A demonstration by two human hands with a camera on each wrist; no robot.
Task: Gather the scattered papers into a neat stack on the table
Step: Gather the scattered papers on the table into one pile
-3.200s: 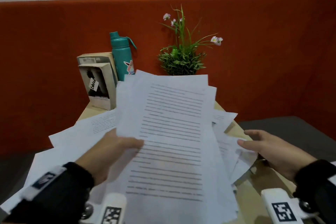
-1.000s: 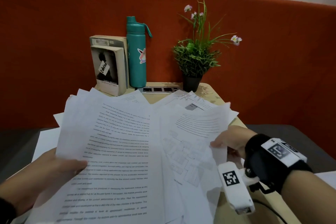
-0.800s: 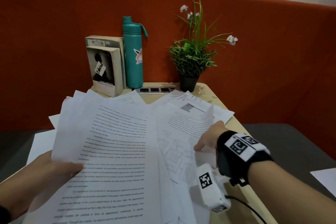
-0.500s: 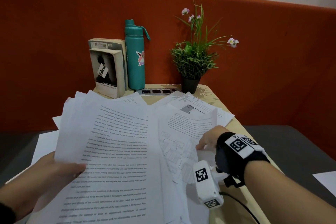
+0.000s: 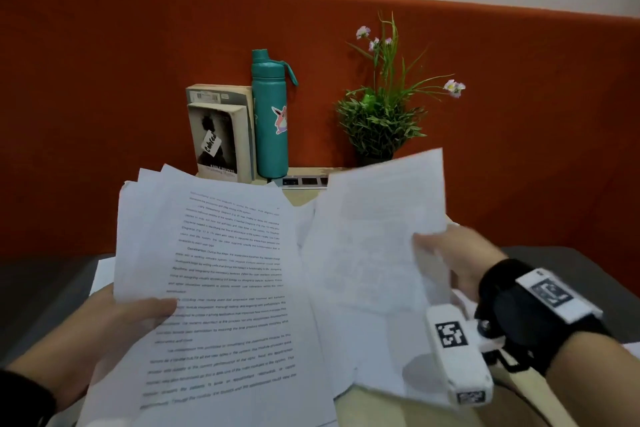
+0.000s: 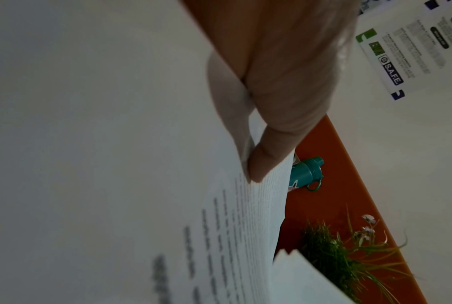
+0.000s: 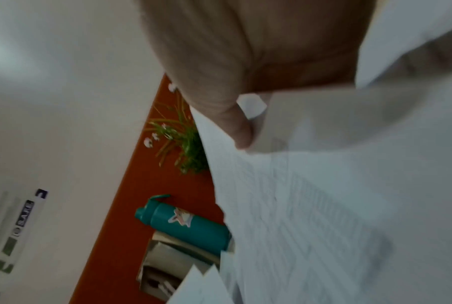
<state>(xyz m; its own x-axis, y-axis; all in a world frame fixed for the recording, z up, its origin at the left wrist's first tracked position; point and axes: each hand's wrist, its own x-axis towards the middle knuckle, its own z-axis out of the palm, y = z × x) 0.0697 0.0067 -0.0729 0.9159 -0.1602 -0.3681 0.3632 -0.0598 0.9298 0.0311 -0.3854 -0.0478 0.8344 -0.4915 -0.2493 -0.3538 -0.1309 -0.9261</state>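
Nearest the viewer, the person's left hand (image 5: 114,326) holds a sheaf of white printed sheets (image 5: 221,288) at its left edge, thumb (image 5: 157,309) lying across the top page and the other fingers hidden underneath; the left wrist view shows the thumb (image 6: 268,156) pressed on the paper's edge. The sheaf is fanned, its far corners stepping out of line. To the right, the right hand (image 5: 450,263) pinches a separate white sheet with faint print (image 5: 374,239) by its right edge and holds it tilted up off the light wooden table (image 5: 398,406); the right wrist view, though blurred, shows the thumb (image 7: 235,123) on that sheet. The two hands are apart, each clamped on its own paper. More loose white pages (image 5: 381,367) lie under the lifted sheet on the table, and a strip of white shows at the near left beyond the sheaf.

The step in hand appears to be collecting: the right hand feeding a loose page toward the bundle. The next move likely calls for laying that sheet onto the sheaf, picking up the remaining pages, then squaring the edges against the table.

Farther back stand two upright paperback books (image 5: 221,135), a teal metal water bottle with a sticker (image 5: 272,118) and a small green potted plant with pale flowers (image 5: 381,114), against an orange-red padded wall (image 5: 104,80).
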